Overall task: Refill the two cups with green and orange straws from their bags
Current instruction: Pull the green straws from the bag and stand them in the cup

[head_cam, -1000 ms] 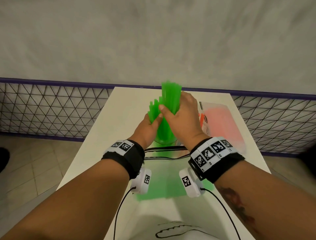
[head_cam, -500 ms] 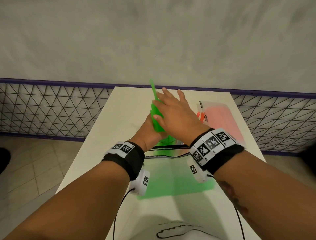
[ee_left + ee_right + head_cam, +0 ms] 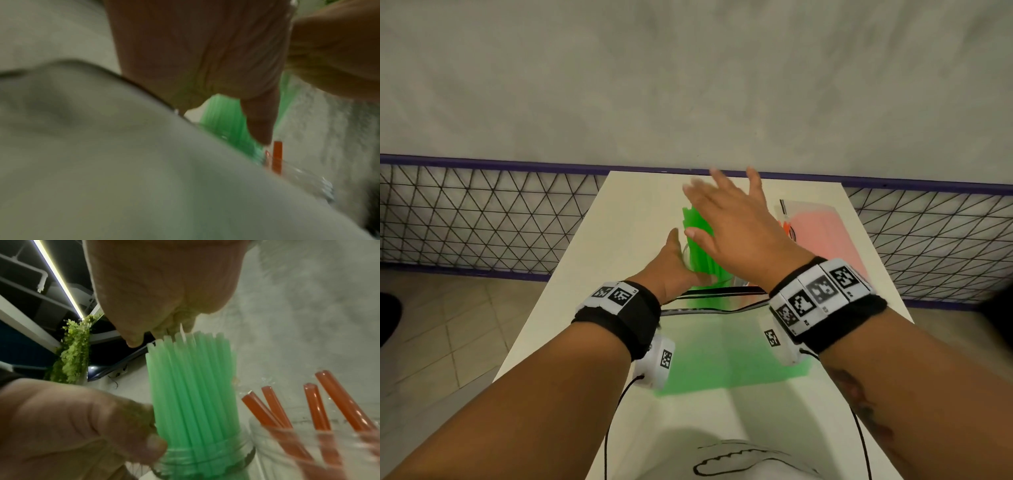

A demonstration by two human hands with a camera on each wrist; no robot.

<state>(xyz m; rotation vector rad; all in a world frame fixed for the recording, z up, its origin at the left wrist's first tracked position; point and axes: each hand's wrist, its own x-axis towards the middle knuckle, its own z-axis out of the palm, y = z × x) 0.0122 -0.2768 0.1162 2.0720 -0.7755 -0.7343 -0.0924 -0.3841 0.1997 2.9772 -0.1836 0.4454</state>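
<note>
A bundle of green straws stands upright in a clear cup at the table's middle. My left hand grips this cup from the left, with its thumb against the rim. My right hand hovers flat and open just over the straw tips, fingers spread. A second clear cup to the right holds several orange straws. The green bag lies flat near me, and the orange bag lies at the far right. The left wrist view is blurred.
The narrow white table has edges close on both sides. A black wire-mesh fence with a purple rail runs behind it, under a grey wall. Cables hang from both wrist cameras over the near table.
My right hand has let go of the green bundle it gripped and opened flat above it. The straws have sunk lower into the cup. My left hand stays at the cup.
</note>
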